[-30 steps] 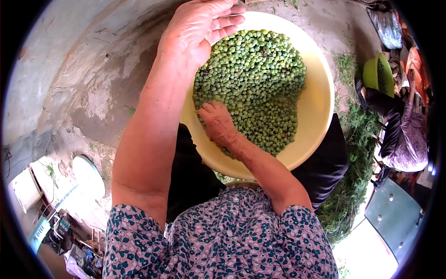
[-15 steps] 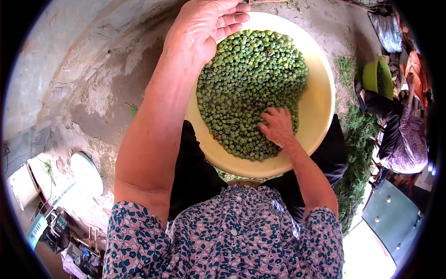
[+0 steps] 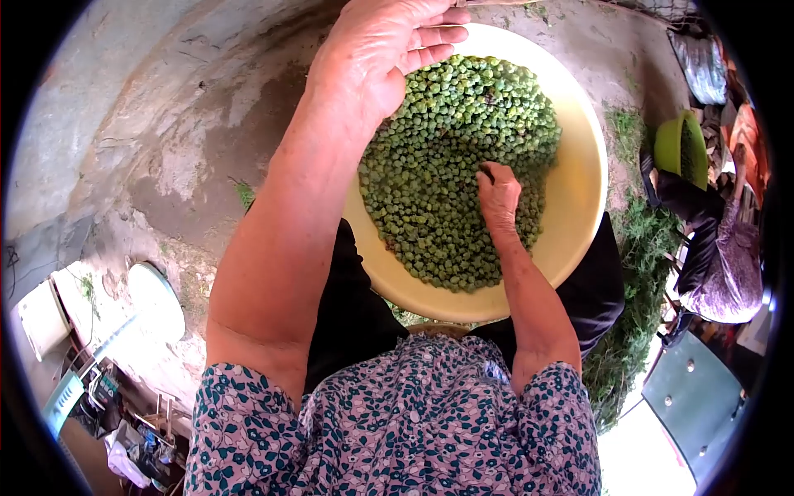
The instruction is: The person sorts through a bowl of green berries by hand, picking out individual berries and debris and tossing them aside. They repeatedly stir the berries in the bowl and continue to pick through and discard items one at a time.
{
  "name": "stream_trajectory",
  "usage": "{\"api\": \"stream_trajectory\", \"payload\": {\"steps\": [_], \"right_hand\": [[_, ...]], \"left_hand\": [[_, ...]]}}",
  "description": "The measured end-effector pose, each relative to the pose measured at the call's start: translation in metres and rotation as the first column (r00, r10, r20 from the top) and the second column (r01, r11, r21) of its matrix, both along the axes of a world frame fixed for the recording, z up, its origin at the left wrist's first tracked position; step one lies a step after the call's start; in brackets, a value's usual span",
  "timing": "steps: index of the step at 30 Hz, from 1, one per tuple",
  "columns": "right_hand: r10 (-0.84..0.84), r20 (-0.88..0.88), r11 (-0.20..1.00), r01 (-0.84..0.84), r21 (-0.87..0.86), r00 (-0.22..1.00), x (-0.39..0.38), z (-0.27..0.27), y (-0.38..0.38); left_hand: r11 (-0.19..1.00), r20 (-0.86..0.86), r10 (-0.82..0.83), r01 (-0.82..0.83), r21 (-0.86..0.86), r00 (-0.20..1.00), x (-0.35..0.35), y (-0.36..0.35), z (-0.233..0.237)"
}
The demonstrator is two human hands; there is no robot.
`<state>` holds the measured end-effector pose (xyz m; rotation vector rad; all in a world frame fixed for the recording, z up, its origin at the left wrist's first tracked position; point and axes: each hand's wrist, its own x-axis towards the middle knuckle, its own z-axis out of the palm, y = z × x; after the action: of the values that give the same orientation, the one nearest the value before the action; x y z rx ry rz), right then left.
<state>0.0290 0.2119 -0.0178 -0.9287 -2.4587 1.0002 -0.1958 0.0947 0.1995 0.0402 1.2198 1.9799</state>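
A big pale yellow basin [image 3: 579,190] sits at my lap, filled with a heap of small, round green berry-like pieces [image 3: 447,174]. My right hand [image 3: 500,201] is over the right part of the heap, its fingers curled and the thumb and fingertips drawn together. I cannot tell what is between them. My left hand [image 3: 401,41] is at the far left rim, fingers stretched out to the right, partly cut off by the top of the view. A thin brownish edge shows beside its uppermost finger.
On the right, another person in a purple patterned top [image 3: 728,273] sits near a lime green basin [image 3: 682,149]. Leafy green cuttings [image 3: 637,264] lie between us. A green panel [image 3: 693,397] stands lower right. On the left are a round white lid-like disc [image 3: 157,302] and assorted clutter [image 3: 128,450].
My right hand has lifted from among the green pieces and moved up, its fingers now drawn together. My left hand stays by the far rim. The whole view has shifted slightly.
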Motion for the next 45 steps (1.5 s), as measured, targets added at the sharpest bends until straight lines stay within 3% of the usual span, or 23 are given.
{"api": "stream_trajectory", "payload": {"steps": [2,4,7,12,14,16,17,18,19,20,22,23,26,30,31,37,40,42,44,45], "right_hand": [[-0.008,0.067,1.0,0.008,0.009,0.998,-0.012,-0.005,-0.006],[0.012,0.028,1.0,-0.013,0.026,1.0,-0.024,-0.006,-0.016],[0.008,0.22,0.968,-0.063,0.244,0.975,-0.036,-0.008,-0.026],[0.039,0.303,0.935,-0.142,0.325,0.952,-0.033,-0.025,-0.019],[0.044,-0.032,0.989,-0.039,0.145,0.999,-0.027,-0.023,-0.012],[0.002,-0.064,0.998,0.002,0.062,0.998,-0.018,-0.002,-0.007],[-0.149,-0.055,0.936,0.122,-0.329,0.987,-0.014,0.012,-0.004],[-0.284,0.008,0.715,0.217,-0.665,0.959,-0.011,0.029,-0.002],[-0.335,-0.016,0.633,0.212,-0.744,0.942,-0.009,0.049,-0.002],[-0.342,-0.019,0.637,0.217,-0.74,0.94,-0.006,0.063,-0.001],[-0.418,-0.096,0.532,0.158,-0.832,0.903,-0.002,0.089,-0.002],[-0.406,-0.146,0.542,0.109,-0.833,0.902,0.0,0.106,-0.002],[-0.373,-0.295,0.568,-0.035,-0.822,0.88,-0.001,0.157,-0.008],[-0.333,-0.391,0.591,-0.133,-0.796,0.858,-0.005,0.185,-0.011],[-0.324,-0.389,0.59,-0.137,-0.795,0.862,-0.004,0.188,-0.012],[-0.321,-0.393,0.59,-0.142,-0.795,0.861,-0.002,0.189,-0.013],[-0.379,-0.347,0.631,-0.035,-0.775,0.858,0.004,0.188,-0.004],[-0.363,-0.379,0.785,0.06,-0.617,0.851,0.018,0.181,0.021],[-0.352,-0.325,0.881,0.192,-0.433,0.878,0.046,0.167,0.062],[-0.357,-0.266,0.922,0.293,-0.252,0.895,0.065,0.153,0.091]], "left_hand": [[1.0,0.002,0.003,-0.003,-0.025,1.0,0.002,0.002,0.003],[1.0,0.014,0.004,-0.004,-0.018,1.0,0.003,0.004,0.002],[1.0,0.017,-0.005,0.006,-0.027,1.0,0.006,0.005,0.007],[1.0,0.018,-0.025,0.026,-0.018,1.0,0.005,0.003,0.008],[0.999,0.024,-0.003,0.003,-0.038,1.0,0.008,0.005,0.009],[0.999,0.025,0.017,-0.016,-0.047,1.0,0.011,0.004,0.01],[0.998,-0.059,-0.022,0.019,-0.053,0.998,0.014,0.001,0.005],[0.997,-0.144,-0.062,0.054,-0.061,0.988,0.017,0.001,0.001],[0.993,-0.159,-0.088,0.073,-0.097,0.983,0.02,0.003,-0.001],[0.993,-0.16,-0.094,0.08,-0.091,0.983,0.025,0.005,-0.001],[0.95,-0.259,-0.264,0.204,-0.238,0.929,0.036,0.006,-0.003],[0.927,-0.271,-0.333,0.262,-0.266,0.903,0.042,0.007,-0.007],[0.83,-0.502,-0.55,0.369,-0.418,0.668,0.058,0.012,-0.022],[0.769,-0.304,-0.638,0.559,-0.312,0.708,0.074,0.014,-0.021],[0.795,-0.277,-0.604,0.54,-0.275,0.747,0.077,0.015,-0.022],[0.81,-0.332,-0.586,0.527,-0.256,0.74,0.081,0.015,-0.019],[0.802,-0.348,-0.597,0.536,-0.262,0.723,0.08,0.017,-0.018],[0.662,-0.425,-0.749,0.601,-0.448,0.508,0.078,0.014,-0.017],[0.621,-0.574,-0.767,0.561,-0.548,0.287,0.081,0.01,-0.026],[0.6,-0.614,-0.763,0.575,-0.556,0.202,0.081,0.007,-0.03]]}}
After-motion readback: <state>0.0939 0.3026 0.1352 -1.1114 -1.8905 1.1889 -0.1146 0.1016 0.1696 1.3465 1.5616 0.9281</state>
